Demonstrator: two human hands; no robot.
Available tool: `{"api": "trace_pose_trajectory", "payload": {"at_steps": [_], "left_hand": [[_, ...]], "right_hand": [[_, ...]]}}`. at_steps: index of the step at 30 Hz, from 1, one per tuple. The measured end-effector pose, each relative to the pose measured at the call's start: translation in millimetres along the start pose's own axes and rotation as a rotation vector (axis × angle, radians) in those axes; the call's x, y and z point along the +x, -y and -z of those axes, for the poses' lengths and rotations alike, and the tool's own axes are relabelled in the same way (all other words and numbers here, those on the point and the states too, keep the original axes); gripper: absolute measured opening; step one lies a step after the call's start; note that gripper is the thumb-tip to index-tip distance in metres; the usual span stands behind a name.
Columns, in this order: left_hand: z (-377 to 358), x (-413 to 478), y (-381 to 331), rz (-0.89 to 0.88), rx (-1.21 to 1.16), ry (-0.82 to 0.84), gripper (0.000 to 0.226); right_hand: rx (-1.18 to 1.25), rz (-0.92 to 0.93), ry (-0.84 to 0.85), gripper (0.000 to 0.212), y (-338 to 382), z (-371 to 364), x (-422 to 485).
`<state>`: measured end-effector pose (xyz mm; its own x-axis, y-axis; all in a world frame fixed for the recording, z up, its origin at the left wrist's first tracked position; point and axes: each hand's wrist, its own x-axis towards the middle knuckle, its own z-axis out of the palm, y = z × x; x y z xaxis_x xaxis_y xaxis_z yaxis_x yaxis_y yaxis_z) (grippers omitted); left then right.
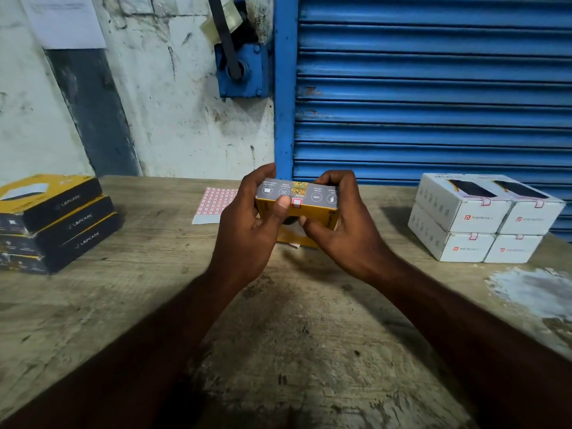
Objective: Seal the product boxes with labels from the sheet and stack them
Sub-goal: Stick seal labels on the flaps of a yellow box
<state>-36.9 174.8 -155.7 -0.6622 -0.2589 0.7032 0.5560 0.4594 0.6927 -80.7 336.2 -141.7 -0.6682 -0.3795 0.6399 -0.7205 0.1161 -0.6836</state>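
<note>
A worn wooden table [294, 335] is marked with a pale patch [526, 292] near its right edge. Behind it, a stained white wall [173, 119] is seen on the left and a blue roller shutter [433, 88] on the right. A paper sheet [65, 20] is fixed high on the wall, and a blue metal housing [244, 75] with a black lever [224, 35] is mounted beside the shutter.

held box [318, 209] yellow w/ grey top; label sheet [213, 202] red-white grid; right boxes [478, 213] white; shutter [433, 88] blue.
</note>
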Motion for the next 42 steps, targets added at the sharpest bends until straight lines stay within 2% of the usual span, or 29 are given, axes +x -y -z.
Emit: {"api": "trace_pose_trajectory", "payload": {"at_steps": [13,20,24,33,42], "left_hand": [[-2.6,1.7,2.5,0.175,-0.248,0.032,0.054],[-2.2,2.2,2.1,0.178,-0.344,0.060,0.046],[-4.2,1.1,0.5,0.157,-0.354,0.077,0.039],[-7.7,1.0,1.0,0.115,-0.318,0.063,0.038],[-5.9,1.0,0.6,0.064,-0.185,0.010,0.044]], "right_hand": [[-0.013,0.052,0.039,0.050,-2.5,-2.6,-2.5],[0.089,0.005,-0.053,0.041,-2.4,-6.9,-1.5],[0.098,-0.001,-0.128,0.035,-4.4,-5.8,1.5],[0.145,-0.051,-0.107,0.016,-7.1,-5.3,2.7],[0.191,-0.056,-0.032,0.030,-2.5,-6.1,-1.1]]}}
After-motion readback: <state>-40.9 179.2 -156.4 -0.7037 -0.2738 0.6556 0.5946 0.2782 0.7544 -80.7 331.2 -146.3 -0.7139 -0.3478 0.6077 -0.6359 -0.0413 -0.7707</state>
